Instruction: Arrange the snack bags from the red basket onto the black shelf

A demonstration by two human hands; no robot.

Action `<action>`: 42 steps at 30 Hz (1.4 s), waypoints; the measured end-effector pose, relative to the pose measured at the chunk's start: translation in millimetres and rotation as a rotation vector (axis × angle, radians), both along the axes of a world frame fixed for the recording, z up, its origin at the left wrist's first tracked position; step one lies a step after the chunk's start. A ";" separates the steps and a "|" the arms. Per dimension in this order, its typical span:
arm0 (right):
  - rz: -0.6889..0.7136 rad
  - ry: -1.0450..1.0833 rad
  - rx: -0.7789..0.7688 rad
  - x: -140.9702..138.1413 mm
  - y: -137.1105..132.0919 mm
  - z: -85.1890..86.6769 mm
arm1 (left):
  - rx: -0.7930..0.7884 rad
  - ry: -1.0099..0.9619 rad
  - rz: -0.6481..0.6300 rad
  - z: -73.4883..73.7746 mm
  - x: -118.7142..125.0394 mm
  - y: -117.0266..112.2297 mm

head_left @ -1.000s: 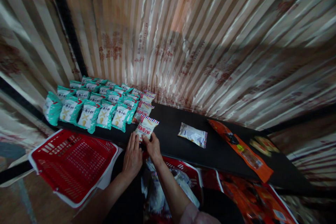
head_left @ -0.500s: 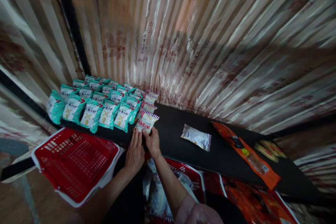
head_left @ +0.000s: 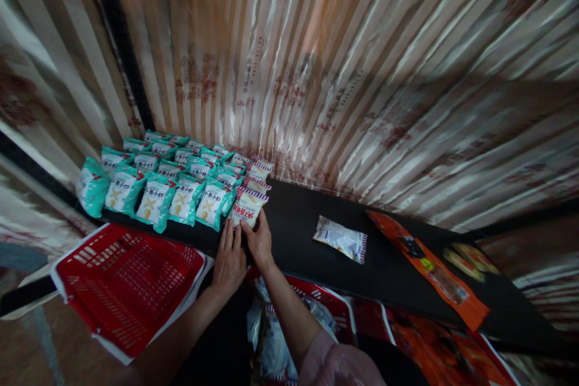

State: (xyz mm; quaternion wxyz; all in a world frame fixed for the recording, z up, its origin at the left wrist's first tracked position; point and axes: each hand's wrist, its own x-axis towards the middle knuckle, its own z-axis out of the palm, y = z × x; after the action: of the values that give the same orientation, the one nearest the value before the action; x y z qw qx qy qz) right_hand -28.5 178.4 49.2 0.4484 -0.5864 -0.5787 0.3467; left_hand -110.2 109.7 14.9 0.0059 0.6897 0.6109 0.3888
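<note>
A white snack packet with red and blue edge stripes [head_left: 248, 208] stands at the front of a short row of like packets [head_left: 259, 170] on a black shelf [head_left: 298, 235]. My right hand [head_left: 259, 239] pinches its lower edge with thumb and fingers. My left hand [head_left: 230, 259] lies flat on the shelf edge just left of it, fingers stretched out and touching the packet's lower left corner. Several teal snack packets [head_left: 156, 187] stand in rows to the left, the nearest right against the white packet.
One more white packet [head_left: 341, 239] lies flat mid-shelf. A long orange packet [head_left: 429, 268] lies further right. An empty red basket [head_left: 122, 280] sits below left; another red basket [head_left: 316, 307] holding packets is under my arms. A striped curtain [head_left: 344, 72] hangs behind.
Both hands have pushed the white packet further back and left, up against the teal packets and the row behind it.
</note>
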 end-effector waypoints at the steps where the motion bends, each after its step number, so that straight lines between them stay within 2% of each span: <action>1: 0.001 -0.029 -0.006 0.3 0.0 1.4 | 0.000 0.001 0.003 0.6 -0.3 0.4; 6: -0.013 -0.175 -0.027 2.1 -2.4 10.8 | 0.002 -0.001 0.006 2.1 0.1 1.3; 16: 0.016 -0.198 -0.025 2.4 1.1 11.5 | 0.034 0.015 0.037 4.8 -4.0 16.5; 21: 0.088 -0.150 0.025 7.1 -2.0 5.5 | 0.049 0.039 0.019 3.0 -7.9 26.4; 24: 0.031 -0.107 0.045 12.5 -3.0 0.0 | 0.037 0.047 0.043 2.0 -7.1 27.5; 28: -0.043 -0.021 -0.055 16.4 1.9 -4.8 | 0.031 0.066 0.074 1.3 -5.3 27.8; 34: 0.052 0.052 -0.040 6.4 12.1 -8.0 | 0.071 0.151 0.104 -3.2 -5.5 31.9; 42: 0.044 0.075 -0.012 3.3 19.4 -12.8 | 0.122 0.222 0.165 -6.9 -4.6 34.0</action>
State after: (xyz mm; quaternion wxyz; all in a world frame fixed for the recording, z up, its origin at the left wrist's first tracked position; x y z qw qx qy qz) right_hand -25.2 197.8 36.4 0.4586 -0.5629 -0.5722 0.3814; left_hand -114.8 143.7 8.0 -0.1358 0.6749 0.6377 0.3457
